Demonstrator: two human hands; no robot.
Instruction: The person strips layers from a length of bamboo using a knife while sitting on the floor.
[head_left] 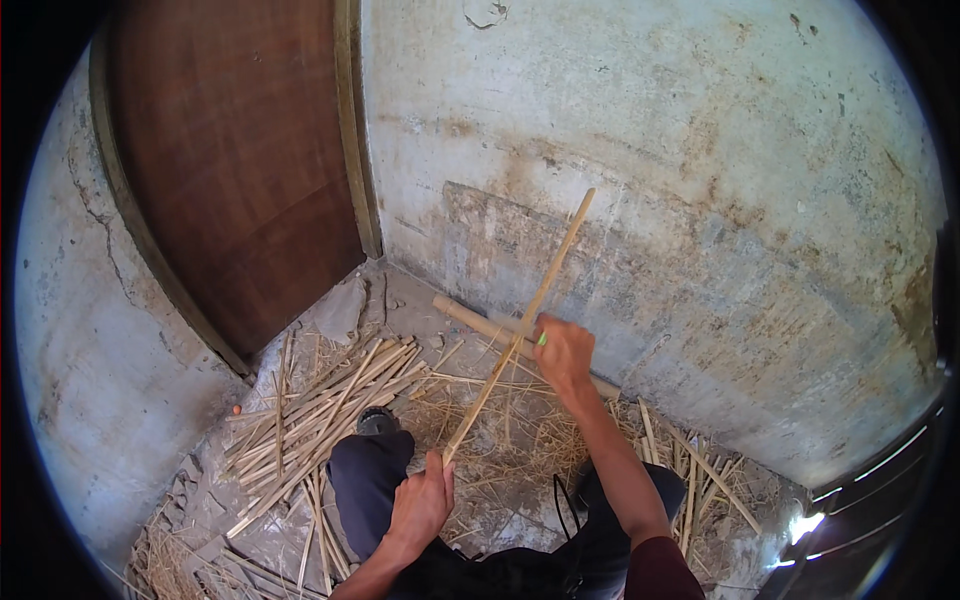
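Observation:
My left hand is closed around the near end of a long, pale bamboo strip. The strip slants up and away to the right, crossing over a thicker round bamboo pole near the foot of the wall. Beside the strip's middle, my right hand is curled into a fist. A small bright green bit shows at its thumb side; what else is in that fist is hidden. Thin shavings hang and lie about below the strip.
A heap of split bamboo strips lies on the floor to my left, and more strips lie to my right. Ahead stands a stained plaster wall, with a brown door at the far left. My bent knees flank the work.

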